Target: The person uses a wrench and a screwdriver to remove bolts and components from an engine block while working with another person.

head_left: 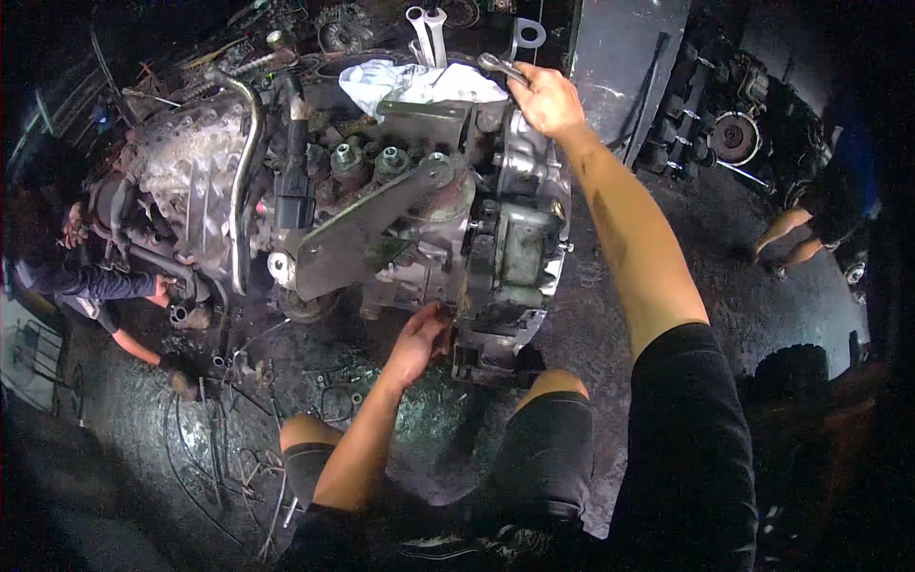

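Observation:
A large greasy engine point(410, 248) stands in front of me, with a flat metal bracket point(367, 234) slanting across it. My right hand point(551, 100) is closed round a wrench point(502, 69) at the engine's far right corner. The wrench's ring end sticks out to the left of the fingers. Low on the engine's near side is my left hand point(417, 345), its fingers curled against the metal housing point(500, 348). Shadow hides its fingertips and whatever they may grip. A white cloth point(419, 84) lies on top, left of the wrench.
Two more wrenches point(429, 36) stand up behind the cloth. At the left, another person's hands point(167, 291) are at the engine and by the floor. Hoses and loose parts point(224, 448) litter the floor. Another person point(824, 219) is bending at the right, near engine parts point(734, 138).

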{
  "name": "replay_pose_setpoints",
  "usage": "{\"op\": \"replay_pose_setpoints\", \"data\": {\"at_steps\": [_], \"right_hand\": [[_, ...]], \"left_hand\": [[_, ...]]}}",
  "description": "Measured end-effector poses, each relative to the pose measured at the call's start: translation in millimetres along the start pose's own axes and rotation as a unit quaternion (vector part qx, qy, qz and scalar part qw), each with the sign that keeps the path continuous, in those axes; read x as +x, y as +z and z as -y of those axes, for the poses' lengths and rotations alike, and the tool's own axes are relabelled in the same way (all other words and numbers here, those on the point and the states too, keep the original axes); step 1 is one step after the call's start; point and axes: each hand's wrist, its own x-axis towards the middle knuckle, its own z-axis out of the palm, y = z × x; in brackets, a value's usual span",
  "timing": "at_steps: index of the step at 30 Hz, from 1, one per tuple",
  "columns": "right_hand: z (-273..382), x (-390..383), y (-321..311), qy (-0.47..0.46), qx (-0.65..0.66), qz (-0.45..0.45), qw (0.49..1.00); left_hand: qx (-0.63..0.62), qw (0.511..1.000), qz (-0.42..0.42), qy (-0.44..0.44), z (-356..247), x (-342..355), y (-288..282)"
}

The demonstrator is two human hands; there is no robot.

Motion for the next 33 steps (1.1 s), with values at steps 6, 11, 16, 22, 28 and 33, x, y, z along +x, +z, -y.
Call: {"op": "replay_pose_setpoints", "data": {"at_steps": [6,11,16,22,28,33], "right_hand": [[-8,-4,-6,0.000,0.002,-0.014,1.000],[7,9,9,0.005,-0.031,0.005,1.000],[-29,6,10,-0.015,0.055,-0.022,0.998],[-17,4,21,-0.023,-0.010,-0.044,0.999],[-24,11,16,-0.018,-0.025,-0.035,0.999],[-12,10,19,-0.018,-0.009,-0.042,0.999]], "left_hand": [[0.078,0.992,-0.020,-0.099,-1,4,7],[0.033,0.998,-0.041,-0.043,-5,-3,4],[0.171,0.985,-0.019,-0.029,12,4,-1],[0.074,0.993,-0.013,-0.095,14,2,-5],[-0.060,0.995,-0.079,-0.033,10,1,9],[0.048,0.992,-0.015,-0.112,36,16,-20]]}}
